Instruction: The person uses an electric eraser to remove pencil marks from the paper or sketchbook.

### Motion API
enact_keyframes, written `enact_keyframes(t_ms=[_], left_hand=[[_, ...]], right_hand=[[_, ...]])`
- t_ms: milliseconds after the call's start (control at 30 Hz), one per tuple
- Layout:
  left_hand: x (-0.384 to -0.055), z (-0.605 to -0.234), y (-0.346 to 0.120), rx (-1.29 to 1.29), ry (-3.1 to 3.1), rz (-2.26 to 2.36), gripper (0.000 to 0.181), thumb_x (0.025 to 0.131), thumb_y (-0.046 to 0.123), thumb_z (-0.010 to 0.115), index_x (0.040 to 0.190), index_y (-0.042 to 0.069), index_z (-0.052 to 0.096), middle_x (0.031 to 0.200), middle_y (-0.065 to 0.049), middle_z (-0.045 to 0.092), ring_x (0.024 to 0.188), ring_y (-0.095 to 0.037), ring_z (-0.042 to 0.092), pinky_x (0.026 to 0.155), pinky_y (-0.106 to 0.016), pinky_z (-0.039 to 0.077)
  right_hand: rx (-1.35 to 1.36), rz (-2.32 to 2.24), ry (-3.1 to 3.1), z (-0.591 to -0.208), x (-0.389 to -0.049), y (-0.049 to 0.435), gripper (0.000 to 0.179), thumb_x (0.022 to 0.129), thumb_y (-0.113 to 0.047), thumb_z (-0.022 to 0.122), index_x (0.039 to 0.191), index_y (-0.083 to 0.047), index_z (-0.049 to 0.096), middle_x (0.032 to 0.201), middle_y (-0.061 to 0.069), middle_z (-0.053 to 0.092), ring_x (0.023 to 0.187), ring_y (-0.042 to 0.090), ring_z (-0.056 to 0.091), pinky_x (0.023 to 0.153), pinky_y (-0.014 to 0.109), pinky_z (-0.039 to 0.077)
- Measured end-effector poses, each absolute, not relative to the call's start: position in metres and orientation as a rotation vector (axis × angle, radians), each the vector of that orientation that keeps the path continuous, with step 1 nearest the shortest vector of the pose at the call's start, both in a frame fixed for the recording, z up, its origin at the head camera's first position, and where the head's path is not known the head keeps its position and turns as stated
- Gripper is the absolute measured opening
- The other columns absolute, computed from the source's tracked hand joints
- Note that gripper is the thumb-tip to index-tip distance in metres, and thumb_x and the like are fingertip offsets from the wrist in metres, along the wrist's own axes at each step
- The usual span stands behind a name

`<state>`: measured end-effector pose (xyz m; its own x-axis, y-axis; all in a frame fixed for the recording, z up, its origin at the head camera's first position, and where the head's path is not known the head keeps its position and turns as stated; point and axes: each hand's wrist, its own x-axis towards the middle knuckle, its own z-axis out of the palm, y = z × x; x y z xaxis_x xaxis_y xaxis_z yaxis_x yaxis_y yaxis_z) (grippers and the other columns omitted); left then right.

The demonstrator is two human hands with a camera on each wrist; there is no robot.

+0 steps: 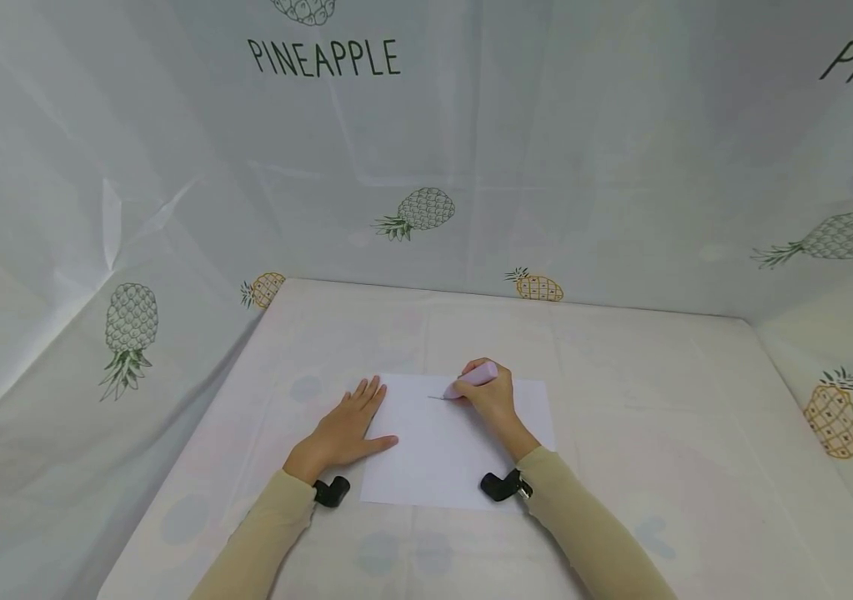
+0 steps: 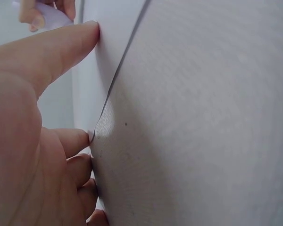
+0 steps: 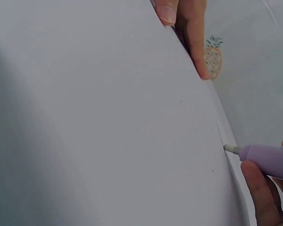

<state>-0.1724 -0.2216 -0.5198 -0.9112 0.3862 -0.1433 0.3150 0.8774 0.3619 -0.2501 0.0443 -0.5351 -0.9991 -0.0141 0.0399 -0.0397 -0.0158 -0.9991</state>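
Observation:
A white sheet of paper (image 1: 426, 467) lies flat on the table. My left hand (image 1: 347, 429) rests at its left edge with straight, spread fingers. The thumb and index fingertip touch the sheet in the left wrist view. My right hand (image 1: 495, 396) pinches a thick lavender pen (image 1: 477, 374) with a narrow pale tip (image 3: 232, 149). This tip touches the paper near its top edge. A short, thin dark line (image 1: 436, 397) runs left from the tip on the sheet.
A pale cloth (image 1: 659, 400) with faint coloured spots covers the table. Behind and at the sides hangs a sheet (image 1: 606, 150) printed with pineapples. Each wrist wears a small black camera, one at the left (image 1: 332, 492), one at the right (image 1: 499, 487).

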Motion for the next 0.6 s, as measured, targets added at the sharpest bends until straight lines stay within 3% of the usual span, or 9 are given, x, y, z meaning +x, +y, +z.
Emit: enact_keyframes(t_ms=[600], left_hand=[[-0.173,-0.523,-0.222,0.527,2.835,0.479,0.096,0.094,0.061,0.057,0.158,0.0,0.018,0.165,-0.017,0.007,0.151,-0.035,0.007,0.12,-0.052,0.015]], right_hand=[[0.012,2.192,-2.208,-0.533,-0.246,0.055,0.024,0.066,0.014,0.077,0.084,0.006,0.064,0.079,0.013,0.063,0.071,0.019,0.063,0.056,0.033,0.06]])
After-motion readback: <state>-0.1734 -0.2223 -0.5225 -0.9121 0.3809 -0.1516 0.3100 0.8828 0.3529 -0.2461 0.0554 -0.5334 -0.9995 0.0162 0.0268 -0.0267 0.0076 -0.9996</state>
